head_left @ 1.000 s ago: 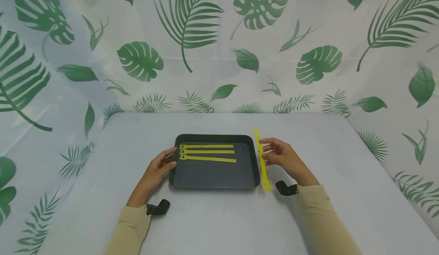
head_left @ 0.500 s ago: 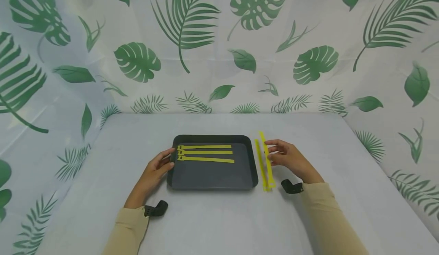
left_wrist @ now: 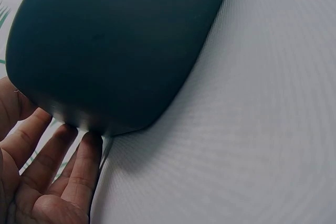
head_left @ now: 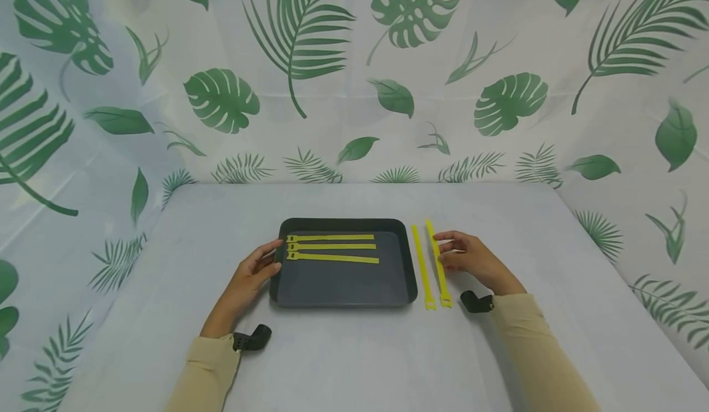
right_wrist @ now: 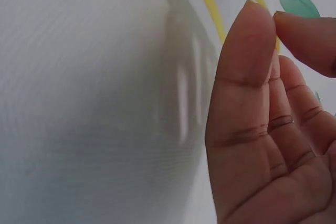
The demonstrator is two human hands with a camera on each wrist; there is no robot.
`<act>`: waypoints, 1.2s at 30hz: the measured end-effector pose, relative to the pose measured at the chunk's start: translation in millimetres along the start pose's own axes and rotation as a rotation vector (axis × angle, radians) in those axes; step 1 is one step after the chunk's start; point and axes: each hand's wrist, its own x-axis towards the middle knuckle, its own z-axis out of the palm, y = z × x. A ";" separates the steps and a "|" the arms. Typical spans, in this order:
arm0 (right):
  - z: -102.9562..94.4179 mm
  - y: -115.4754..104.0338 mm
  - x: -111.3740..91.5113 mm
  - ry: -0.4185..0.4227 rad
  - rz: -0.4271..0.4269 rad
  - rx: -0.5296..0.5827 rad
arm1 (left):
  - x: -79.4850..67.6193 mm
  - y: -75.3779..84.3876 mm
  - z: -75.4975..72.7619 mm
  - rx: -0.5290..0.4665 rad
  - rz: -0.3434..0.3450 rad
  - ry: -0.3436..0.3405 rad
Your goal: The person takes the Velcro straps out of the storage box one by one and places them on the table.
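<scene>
In the head view, my right hand pinches a yellow hook-and-loop cable tie between thumb and fingertips, to the right of a dark grey tray. The right wrist view shows the thumb and a finger meeting at this tie. A second yellow cable tie lies on the table between it and the tray. Three more yellow cable ties lie in rows inside the tray, slotted heads to the left. My left hand touches the tray's left end, its fingertips against the outer wall.
A white cloth covers the table under the tray. Behind and beside it hangs a white curtain printed with green leaves. A black wrist camera sits at the right cuff, another black camera at the left cuff.
The two ties beside the tray, overlapping a second ago, are now apart. My right hand has moved right with one; the other stays near the tray. My left hand stays at the tray.
</scene>
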 end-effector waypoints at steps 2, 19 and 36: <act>1.3 0.5 0.5 0.009 0.009 -0.025 | 0.3 0.0 0.1 0.001 -0.003 0.003; 12.2 -5.2 3.7 0.056 0.024 -0.304 | 1.7 0.0 -0.3 0.002 -0.001 -0.005; 10.6 -9.8 -0.4 0.101 -0.023 -0.341 | 1.0 -0.8 0.5 -0.005 -0.036 0.006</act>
